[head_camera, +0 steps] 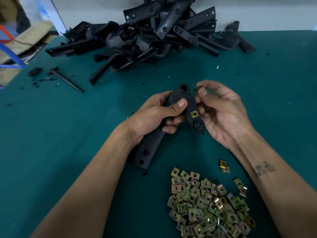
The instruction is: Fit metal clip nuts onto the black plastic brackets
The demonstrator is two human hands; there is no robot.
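Note:
My left hand point(154, 114) grips a long black plastic bracket point(147, 150) around its middle, its lower end near the green table. One brass-coloured clip nut point(194, 114) sits on the bracket's right flange. My right hand point(221, 110) is at the bracket's upper right edge, thumb and forefinger pinching a small dark clip point(198, 87) beside the bracket's top hole. A heap of loose clip nuts point(209, 205) lies in front of me, between my forearms.
A big pile of black brackets point(154, 35) leans against the white wall at the back. A black punch-like rod point(66, 79) and plastic crumbs lie at the left. Cardboard boxes point(20, 40) stand beyond the table's left edge. Two or three stray nuts point(223, 166) lie near my right forearm.

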